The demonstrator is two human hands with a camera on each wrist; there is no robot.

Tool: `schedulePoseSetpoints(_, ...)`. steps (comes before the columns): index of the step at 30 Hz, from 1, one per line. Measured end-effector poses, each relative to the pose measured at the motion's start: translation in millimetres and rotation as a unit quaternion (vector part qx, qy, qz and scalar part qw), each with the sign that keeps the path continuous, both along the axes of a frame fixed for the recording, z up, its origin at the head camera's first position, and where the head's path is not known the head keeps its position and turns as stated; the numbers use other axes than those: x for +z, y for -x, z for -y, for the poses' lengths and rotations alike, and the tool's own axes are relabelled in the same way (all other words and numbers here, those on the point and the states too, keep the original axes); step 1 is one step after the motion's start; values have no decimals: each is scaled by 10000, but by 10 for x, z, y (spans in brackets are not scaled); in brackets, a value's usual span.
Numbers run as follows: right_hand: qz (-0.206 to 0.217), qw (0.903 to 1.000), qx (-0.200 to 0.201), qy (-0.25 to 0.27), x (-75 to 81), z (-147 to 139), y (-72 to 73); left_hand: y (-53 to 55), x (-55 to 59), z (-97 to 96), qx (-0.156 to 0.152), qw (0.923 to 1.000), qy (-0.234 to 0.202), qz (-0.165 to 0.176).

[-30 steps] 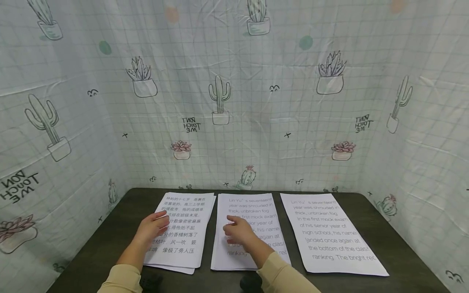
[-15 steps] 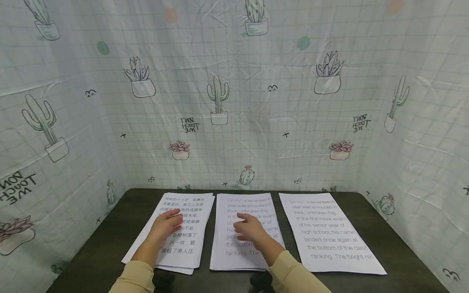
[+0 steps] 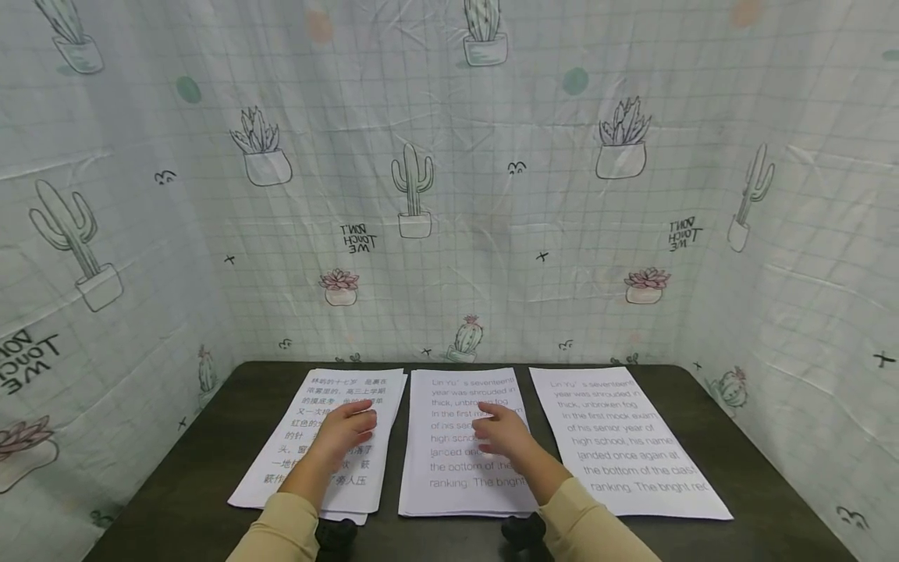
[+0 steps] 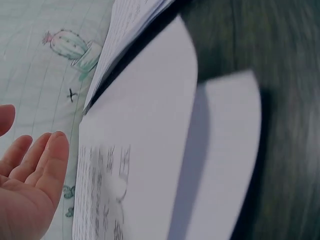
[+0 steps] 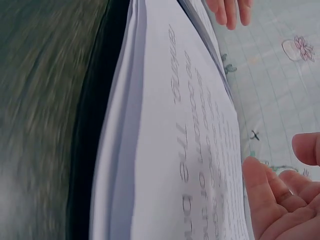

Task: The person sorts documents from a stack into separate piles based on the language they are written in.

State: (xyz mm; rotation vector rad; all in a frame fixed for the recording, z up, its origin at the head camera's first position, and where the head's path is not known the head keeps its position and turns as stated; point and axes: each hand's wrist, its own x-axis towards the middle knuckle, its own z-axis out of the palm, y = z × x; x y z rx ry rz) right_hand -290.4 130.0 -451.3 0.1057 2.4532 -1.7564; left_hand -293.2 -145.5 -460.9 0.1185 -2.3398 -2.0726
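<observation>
My left hand is over the left stack of papers, which is printed with Chinese characters. In the left wrist view, that hand has its fingers loosely extended and holds nothing. Over the right part of the middle paper stack, printed in English, is my right hand, thumb apart from the loosely bent fingers. The right wrist view shows this hand holding nothing above the sheets. Both hands appear raised off the paper, and each covers some print.
A third paper with English text lies at the right of the dark table. A lower sheet sticks out beneath the left stack's top page. Cloth printed with cacti encloses the back and sides.
Both hands have moved to the right over the papers, the left across its stack and the right toward the middle stack's right side. The papers stay put; the head view shifts slightly.
</observation>
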Motion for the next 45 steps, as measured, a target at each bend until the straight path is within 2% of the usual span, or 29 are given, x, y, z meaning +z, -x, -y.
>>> schedulePoseSetpoints(11, 28, 9992, -311, -241, -29, -249, 17, 22, -11, -275, -358, 9993, -39, 68)
schedulePoseSetpoints(23, -35, 9989, -451, -154, -28, -517, -12, 19, -7, -531, -716, 9974, 69, 103)
schedulePoseSetpoints(28, -91, 9987, -484, -97, -49, -623, -12, 14, -23, -567, -787, 9964, 239, 226)
schedulePoseSetpoints(38, -28, 9980, -623, -128, -67, -796, -6, 41, -128, -533, -783, 9962, 233, 298)
schedulePoseSetpoints(45, -7, 9980, -629, -66, -145, -804, -25, 24, -105, -544, -788, 9951, 326, 498)
